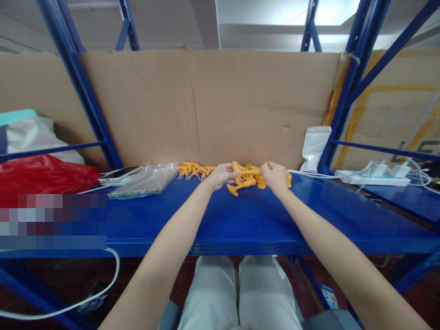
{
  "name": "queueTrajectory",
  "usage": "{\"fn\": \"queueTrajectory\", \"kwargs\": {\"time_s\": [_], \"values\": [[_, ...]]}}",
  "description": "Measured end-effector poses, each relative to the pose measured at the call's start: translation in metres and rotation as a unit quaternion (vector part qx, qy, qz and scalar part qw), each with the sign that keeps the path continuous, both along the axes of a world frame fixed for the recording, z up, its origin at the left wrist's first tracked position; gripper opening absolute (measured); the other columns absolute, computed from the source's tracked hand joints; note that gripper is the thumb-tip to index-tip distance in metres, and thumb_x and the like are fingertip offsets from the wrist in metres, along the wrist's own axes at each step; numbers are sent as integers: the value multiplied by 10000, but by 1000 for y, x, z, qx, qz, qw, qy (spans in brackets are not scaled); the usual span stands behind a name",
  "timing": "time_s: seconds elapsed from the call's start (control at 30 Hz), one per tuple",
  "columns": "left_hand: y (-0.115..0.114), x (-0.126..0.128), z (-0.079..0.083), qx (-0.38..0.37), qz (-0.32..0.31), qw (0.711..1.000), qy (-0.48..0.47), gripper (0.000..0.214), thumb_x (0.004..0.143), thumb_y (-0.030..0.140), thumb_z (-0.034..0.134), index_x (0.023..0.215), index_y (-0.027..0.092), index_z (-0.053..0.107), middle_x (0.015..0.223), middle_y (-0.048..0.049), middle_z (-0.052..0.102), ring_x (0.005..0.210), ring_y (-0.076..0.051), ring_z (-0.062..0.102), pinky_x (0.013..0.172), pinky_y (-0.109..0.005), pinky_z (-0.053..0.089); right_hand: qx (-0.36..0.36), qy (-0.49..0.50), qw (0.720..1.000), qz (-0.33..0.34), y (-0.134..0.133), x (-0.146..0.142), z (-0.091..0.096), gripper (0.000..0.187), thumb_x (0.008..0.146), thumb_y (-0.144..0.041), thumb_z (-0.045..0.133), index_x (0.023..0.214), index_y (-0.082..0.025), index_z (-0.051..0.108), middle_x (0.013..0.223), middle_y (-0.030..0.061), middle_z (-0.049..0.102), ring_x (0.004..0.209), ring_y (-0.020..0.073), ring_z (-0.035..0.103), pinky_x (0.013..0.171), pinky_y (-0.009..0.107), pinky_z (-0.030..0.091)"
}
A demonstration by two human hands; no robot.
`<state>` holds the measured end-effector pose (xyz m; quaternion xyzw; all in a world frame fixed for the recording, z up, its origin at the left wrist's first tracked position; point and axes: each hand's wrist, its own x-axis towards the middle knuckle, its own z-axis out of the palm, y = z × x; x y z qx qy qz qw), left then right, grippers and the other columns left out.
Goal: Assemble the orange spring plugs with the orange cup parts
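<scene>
My left hand [222,176] is closed with its fingertips pinching the left end of an orange plastic rod-like piece [248,171]. My right hand [276,178] is closed around the same piece's right end. What the piece is exactly, I cannot make out. Just below it, an orange part with a T-shaped end [237,189] lies on the blue shelf top; whether the two are joined is unclear. More orange plastic shows beside and partly behind my right hand. Left of my left hand, several orange branching pieces with small metal chains [194,169] lie along the cardboard.
A cardboard sheet [240,101] stands behind the blue shelf top [247,220]. Clear plastic bags [147,181] and a red bag [44,176] lie left. To the right are a white pouch [315,149], a power strip [376,178] with chargers and white cables. Blue posts [87,101] flank the shelf.
</scene>
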<state>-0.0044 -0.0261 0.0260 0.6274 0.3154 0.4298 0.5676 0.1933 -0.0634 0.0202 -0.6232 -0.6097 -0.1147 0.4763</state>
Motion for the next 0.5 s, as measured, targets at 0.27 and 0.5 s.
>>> {"fn": "queueTrajectory", "kwargs": {"time_s": [0.27,0.5], "values": [[3,-1,1,0,13,1000,20,159,745,129,804,834,122,672,698,-51,729,648,-140,714,653,-249,584,-4,-9,1000,-6,1,-2,0,320,875,-273,412,593,-218,555,593,55,605,595,180,526,582,284,286],[4,0,-9,46,52,997,36,201,741,136,790,890,117,656,805,-79,740,720,-182,733,768,-359,598,-44,59,993,88,1,1,-4,334,844,-272,441,514,-235,403,496,6,496,541,153,481,535,267,287]]}}
